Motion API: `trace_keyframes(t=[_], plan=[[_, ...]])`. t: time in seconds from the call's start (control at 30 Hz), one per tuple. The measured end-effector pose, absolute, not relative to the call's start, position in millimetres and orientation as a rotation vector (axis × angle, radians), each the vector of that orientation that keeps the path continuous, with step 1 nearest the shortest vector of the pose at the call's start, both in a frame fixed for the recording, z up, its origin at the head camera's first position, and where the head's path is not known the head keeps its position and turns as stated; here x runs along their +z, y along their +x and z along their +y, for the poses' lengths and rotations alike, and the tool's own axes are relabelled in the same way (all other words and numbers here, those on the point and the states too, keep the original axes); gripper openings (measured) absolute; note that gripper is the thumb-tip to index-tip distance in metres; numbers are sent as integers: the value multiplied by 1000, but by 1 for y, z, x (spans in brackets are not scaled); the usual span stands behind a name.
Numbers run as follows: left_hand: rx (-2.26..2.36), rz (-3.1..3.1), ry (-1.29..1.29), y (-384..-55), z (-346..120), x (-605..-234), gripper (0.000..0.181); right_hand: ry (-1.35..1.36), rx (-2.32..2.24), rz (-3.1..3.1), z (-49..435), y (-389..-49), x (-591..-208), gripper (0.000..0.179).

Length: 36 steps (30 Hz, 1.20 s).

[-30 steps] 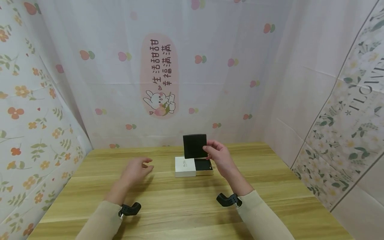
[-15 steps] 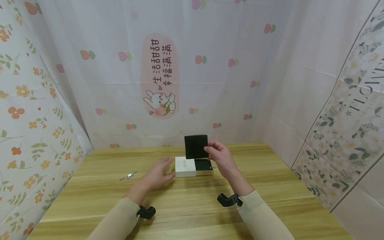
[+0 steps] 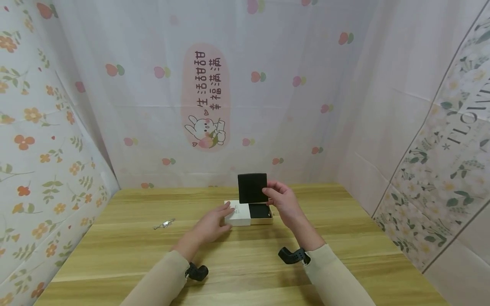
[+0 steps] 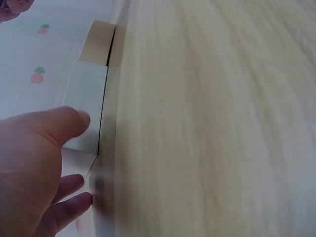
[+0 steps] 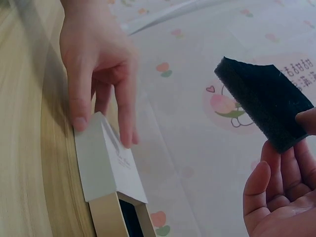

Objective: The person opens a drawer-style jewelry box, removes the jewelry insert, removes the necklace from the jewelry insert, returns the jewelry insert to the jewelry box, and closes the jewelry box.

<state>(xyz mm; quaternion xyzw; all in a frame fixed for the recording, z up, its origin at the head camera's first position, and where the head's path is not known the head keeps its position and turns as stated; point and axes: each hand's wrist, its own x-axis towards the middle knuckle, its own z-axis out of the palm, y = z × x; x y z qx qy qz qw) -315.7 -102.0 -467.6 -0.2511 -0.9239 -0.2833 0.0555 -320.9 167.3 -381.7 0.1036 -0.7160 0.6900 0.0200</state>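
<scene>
A slim box lies on the table, with a white sleeve [image 3: 242,212] over its left part and a cream drawer [image 3: 262,221] drawn out to the right. Black lining [image 3: 259,211] shows inside the drawer. My left hand [image 3: 212,225] straddles the sleeve's left end, thumb along the near side and fingers over the top. Above the drawer, a square black foam pad [image 5: 266,103] is held upright. The right hand [image 3: 283,203] pinches its right edge between thumb and fingers. To the left lies a small silver chain-like piece [image 3: 164,224].
The wooden table [image 3: 245,263] meets a fruit-print curtain [image 3: 291,127] just behind the box. Floral cloths hang at the left [image 3: 49,170] and right [image 3: 440,191]. Each wrist wears a black camera mount.
My left hand has moved right, from beside the silver piece to the sleeve's left end, uncovering that piece. The right hand holds the foam pad in nearly the same place.
</scene>
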Motion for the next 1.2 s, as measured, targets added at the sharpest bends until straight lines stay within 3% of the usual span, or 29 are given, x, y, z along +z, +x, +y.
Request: trace_keyframes(t=[0.63, 1.2], plan=[[-895, -2838, -653, -311, -97, -462, 48, 331, 2150, -2211, 171, -325, -383, 14], [-915, -2843, -639, -316, -97, -466, 49, 170, 2031, -2290, 180, -338, -395, 29]])
